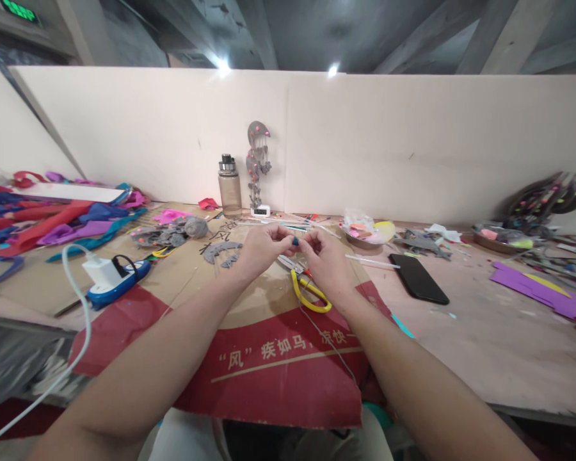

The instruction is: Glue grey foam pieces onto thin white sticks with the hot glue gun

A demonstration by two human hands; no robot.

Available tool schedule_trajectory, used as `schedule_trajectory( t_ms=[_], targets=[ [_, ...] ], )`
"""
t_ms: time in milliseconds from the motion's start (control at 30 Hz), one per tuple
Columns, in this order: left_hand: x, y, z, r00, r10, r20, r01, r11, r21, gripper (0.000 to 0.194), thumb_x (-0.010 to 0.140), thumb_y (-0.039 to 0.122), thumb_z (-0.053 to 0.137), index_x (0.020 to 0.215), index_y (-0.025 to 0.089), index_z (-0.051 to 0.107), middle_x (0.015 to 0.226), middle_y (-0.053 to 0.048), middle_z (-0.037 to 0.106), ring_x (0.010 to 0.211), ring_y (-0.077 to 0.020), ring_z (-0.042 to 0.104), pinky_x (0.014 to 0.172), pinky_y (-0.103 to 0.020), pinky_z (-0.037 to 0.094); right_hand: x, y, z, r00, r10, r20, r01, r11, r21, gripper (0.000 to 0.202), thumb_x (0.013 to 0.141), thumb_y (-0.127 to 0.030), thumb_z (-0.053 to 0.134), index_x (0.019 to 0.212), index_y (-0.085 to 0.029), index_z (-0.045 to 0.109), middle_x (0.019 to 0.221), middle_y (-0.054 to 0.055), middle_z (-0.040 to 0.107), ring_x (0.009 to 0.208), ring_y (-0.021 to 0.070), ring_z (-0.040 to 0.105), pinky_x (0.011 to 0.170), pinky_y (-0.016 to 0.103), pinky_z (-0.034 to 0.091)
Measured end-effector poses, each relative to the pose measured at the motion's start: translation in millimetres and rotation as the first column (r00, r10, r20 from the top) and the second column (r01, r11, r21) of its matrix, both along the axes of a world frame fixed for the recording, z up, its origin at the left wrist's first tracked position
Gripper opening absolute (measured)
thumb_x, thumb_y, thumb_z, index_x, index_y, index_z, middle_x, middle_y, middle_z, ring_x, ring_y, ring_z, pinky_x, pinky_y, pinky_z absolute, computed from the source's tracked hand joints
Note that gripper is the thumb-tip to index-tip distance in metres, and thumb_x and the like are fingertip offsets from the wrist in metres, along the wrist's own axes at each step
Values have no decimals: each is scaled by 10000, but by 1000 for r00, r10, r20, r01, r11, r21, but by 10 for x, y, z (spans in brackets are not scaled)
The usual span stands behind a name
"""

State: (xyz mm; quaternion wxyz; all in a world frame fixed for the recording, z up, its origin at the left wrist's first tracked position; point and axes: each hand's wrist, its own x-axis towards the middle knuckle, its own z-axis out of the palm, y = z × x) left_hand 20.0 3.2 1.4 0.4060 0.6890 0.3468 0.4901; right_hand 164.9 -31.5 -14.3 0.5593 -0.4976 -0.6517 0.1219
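My left hand (267, 248) and my right hand (325, 259) meet above the cardboard sheet, thumbs and fingers pinched together. Between their fingertips shows a small dark blue piece (295, 241), too small to make out its kind; both hands appear to grip it. Below my right hand lies a pair of scissors (317, 306) with yellow handles, blades partly covered by the hands. A grey thread (333, 346) trails down from near the scissors across the cardboard. Left of my left hand are grey crescent-shaped felt pieces (216, 253).
The cardboard sheet (288, 384) overhangs the table's front edge. A black phone (418, 278) lies at right, a blue power strip (118, 288) with a white cable at left. A bottle (229, 189) and a hanging grey moon ornament (258, 153) are at the back. Coloured felt strips (72, 221) pile up leftward.
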Motion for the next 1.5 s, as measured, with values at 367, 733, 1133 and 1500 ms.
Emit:
schedule_trajectory(
  t_ms=[367, 733, 1133, 1500],
  targets=[
    [6, 16, -31, 1000, 1, -15, 0, 998, 59, 147, 759, 265, 618, 799, 125, 645, 713, -33, 703, 638, -142, 681, 640, -264, 566, -50, -58, 88, 989, 7, -150, -17, 997, -70, 118, 765, -292, 581, 728, -180, 580, 623, -23, 537, 583, 120, 456, 565, 254, 348],
    [16, -43, -17, 989, 96, -116, -73, 980, 183, 115, 756, 239, 602, 797, 156, 671, 699, -24, 711, 628, -138, 666, 615, -240, 527, -52, -12, 49, 961, 70, -266, -104, 988, -114, 104, 737, -272, 583, 759, -180, 626, 663, 10, 626, 593, 136, 520, 589, 267, 400],
    [-77, 49, 38, 972, -186, -145, 182, 982, -39, 262, 764, 344, 649, 909, 138, 720, 720, -52, 721, 563, -136, 655, 545, -248, 556, 74, -53, 92, 1000, 7, 11, -5, 988, -152, 73, 730, -246, 556, 691, -187, 576, 571, -37, 516, 521, 106, 429, 502, 239, 300],
    [-52, 48, -12, 988, -86, -126, 84, 996, -25, 113, 727, 236, 636, 672, 142, 666, 626, -23, 688, 599, -136, 672, 605, -233, 560, 7, -28, 2, 978, -26, 207, 13, 998, 61, 116, 791, -204, 525, 903, -194, 553, 713, 1, 544, 658, 153, 487, 628, 279, 363]
  ],
)
